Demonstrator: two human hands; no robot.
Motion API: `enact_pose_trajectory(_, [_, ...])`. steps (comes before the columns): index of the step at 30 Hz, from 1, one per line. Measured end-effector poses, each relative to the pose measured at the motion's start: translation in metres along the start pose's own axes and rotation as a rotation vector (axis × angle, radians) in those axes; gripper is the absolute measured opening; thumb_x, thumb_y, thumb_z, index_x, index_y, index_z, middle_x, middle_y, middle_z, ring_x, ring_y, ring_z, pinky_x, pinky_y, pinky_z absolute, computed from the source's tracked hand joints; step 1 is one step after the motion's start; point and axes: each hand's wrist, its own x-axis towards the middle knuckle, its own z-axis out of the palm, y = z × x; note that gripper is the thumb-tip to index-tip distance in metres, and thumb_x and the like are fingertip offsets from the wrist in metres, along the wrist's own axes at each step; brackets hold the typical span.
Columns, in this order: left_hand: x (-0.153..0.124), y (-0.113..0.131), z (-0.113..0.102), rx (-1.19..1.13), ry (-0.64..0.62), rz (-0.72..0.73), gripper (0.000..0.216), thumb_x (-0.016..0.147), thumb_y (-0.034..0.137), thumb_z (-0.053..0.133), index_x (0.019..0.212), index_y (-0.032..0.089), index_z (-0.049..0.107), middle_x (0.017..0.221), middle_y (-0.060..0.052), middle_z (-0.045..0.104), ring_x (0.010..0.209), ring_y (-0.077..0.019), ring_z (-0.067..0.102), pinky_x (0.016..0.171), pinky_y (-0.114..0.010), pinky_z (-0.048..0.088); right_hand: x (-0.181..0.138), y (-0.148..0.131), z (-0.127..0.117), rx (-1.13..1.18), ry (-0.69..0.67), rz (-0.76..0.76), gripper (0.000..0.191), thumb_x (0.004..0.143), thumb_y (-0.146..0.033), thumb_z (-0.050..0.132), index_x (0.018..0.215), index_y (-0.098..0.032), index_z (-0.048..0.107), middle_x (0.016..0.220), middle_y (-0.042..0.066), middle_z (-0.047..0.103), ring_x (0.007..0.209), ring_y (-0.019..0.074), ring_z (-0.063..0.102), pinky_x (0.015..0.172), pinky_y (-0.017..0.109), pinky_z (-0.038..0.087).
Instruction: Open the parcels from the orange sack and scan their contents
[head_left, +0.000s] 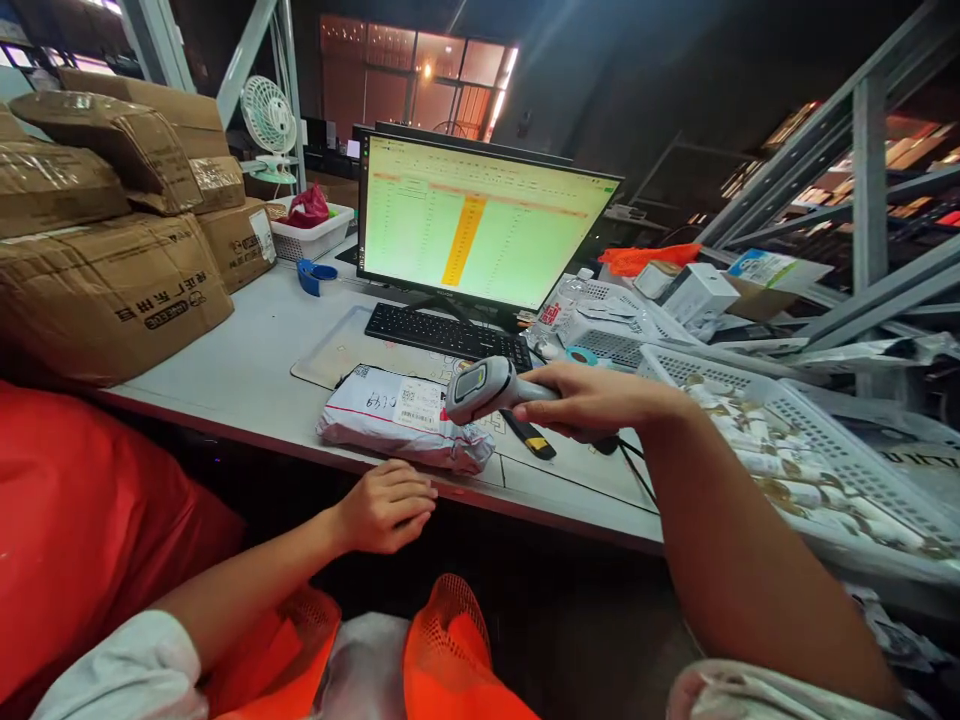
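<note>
just right of the parcel (pixel 405 425), laid lengthwise along the bench (pixel 247 360) edge, the scanner (pixel 484 388) is clasped in the right hand (pixel 592 400), nosed at its label (pixel 418 405); the left hand (pixel 386 505) is curled, empty, before it.

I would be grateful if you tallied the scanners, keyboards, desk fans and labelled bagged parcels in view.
Scanner, in the right hand: 1
Bagged parcel: 1
Keyboard: 1
Desk fan: 1
Total: 4
</note>
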Motion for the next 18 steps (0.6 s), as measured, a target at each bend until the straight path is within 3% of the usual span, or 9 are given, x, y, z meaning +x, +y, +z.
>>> enact_pose_trajectory(4, [-0.007, -0.005, -0.031, 0.044, 0.027, -0.035, 0.020, 0.090, 0.012, 0.062, 0.105, 0.022, 0.070, 0.097, -0.003, 0.081, 0.092, -0.0179, 0.075, 0.090, -0.036, 0.054, 0.003, 0.003, 0.002, 0.013, -0.041, -0.029, 0.059, 0.072, -0.074, 0.074, 0.091, -0.020, 0.058, 0.055, -0.008, 0.040, 0.041, 0.0065, 0.035, 0.034, 0.018, 0.025])
enact_pose_trajectory(6, [-0.005, -0.024, -0.050, 0.147, 0.041, -0.111, 0.028, 0.089, 0.015, 0.065, 0.116, 0.023, 0.069, 0.110, -0.006, 0.079, 0.106, -0.0220, 0.073, 0.099, -0.040, 0.052, 0.006, 0.009, 0.002, 0.034, -0.046, -0.057, 0.060, 0.074, -0.074, 0.071, 0.096, -0.020, 0.058, 0.055, -0.008, 0.041, 0.042, 0.0069, 0.035, 0.034, 0.019, 0.026])
enact_pose_trajectory(8, [-0.003, -0.050, -0.067, 0.253, -0.014, -0.244, 0.046, 0.089, 0.027, 0.072, 0.134, 0.023, 0.063, 0.136, -0.012, 0.069, 0.130, -0.0304, 0.061, 0.111, -0.049, 0.046, 0.010, 0.018, 0.002, 0.023, 0.009, -0.067, 0.059, 0.078, -0.072, 0.067, 0.101, -0.019, 0.059, 0.055, -0.007, 0.044, 0.042, 0.0080, 0.038, 0.035, 0.019, 0.027])
enact_pose_trajectory(11, [-0.009, -0.089, -0.078, 0.250, -0.200, -0.405, 0.074, 0.080, 0.045, 0.082, 0.146, 0.024, 0.056, 0.159, -0.014, 0.046, 0.150, -0.0382, 0.038, 0.119, -0.057, 0.039, 0.022, 0.046, 0.004, -0.065, 0.226, -0.065, 0.053, 0.086, -0.067, 0.061, 0.106, -0.018, 0.063, 0.063, -0.002, 0.056, 0.049, 0.0119, 0.050, 0.041, 0.022, 0.037])
enact_pose_trajectory(13, [-0.019, -0.108, -0.076, 0.163, -0.243, -0.457, 0.074, 0.079, 0.042, 0.084, 0.145, 0.025, 0.058, 0.161, -0.012, 0.045, 0.152, -0.0361, 0.034, 0.121, -0.056, 0.039, 0.036, 0.075, 0.007, -0.140, 0.402, -0.020, 0.052, 0.090, -0.061, 0.056, 0.115, -0.017, 0.065, 0.078, 0.005, 0.068, 0.061, 0.0170, 0.062, 0.052, 0.026, 0.048])
enact_pose_trajectory(15, [-0.031, -0.119, -0.070, 0.079, -0.183, -0.505, 0.070, 0.080, 0.034, 0.083, 0.144, 0.025, 0.059, 0.159, -0.011, 0.047, 0.153, -0.0328, 0.035, 0.122, -0.054, 0.038, 0.053, 0.111, 0.012, -0.228, 0.581, 0.104, 0.052, 0.093, -0.052, 0.054, 0.126, -0.014, 0.064, 0.104, 0.013, 0.074, 0.083, 0.0236, 0.071, 0.069, 0.031, 0.055])
enact_pose_trajectory(18, [-0.042, -0.123, -0.062, -0.033, -0.064, -0.592, 0.069, 0.080, 0.030, 0.082, 0.145, 0.026, 0.059, 0.157, -0.010, 0.050, 0.152, -0.0304, 0.036, 0.124, -0.053, 0.035, 0.077, 0.158, 0.024, -0.357, 0.747, 0.363, 0.052, 0.095, -0.037, 0.052, 0.137, -0.008, 0.059, 0.132, 0.020, 0.068, 0.117, 0.0310, 0.067, 0.094, 0.036, 0.052])
